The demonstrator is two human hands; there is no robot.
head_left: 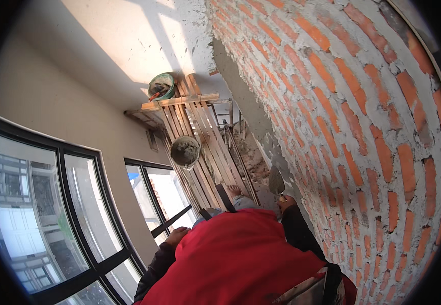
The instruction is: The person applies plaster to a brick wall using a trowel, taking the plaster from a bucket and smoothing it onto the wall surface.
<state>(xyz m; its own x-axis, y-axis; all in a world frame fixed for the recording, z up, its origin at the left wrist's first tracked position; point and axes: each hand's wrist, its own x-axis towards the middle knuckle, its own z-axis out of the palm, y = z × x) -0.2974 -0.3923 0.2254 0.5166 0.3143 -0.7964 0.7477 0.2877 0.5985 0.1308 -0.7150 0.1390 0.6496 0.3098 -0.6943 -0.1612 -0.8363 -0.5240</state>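
Note:
My right hand grips the handle of a trowel, its grey-smeared blade pointing up alongside the grey plaster strip on the wall. My left hand is beside my red top, fingers curled; whatever they might hold is hidden. A bucket with grey mortar sits on the wooden plank platform ahead of me. At its far end a green basin holds grey material and a tool with a red part.
A brick wall with grey joints rises on my right. Dark-framed windows line the pale left wall. Metal frame parts show beside the planks, with rubble below. My bare foot is on the planks.

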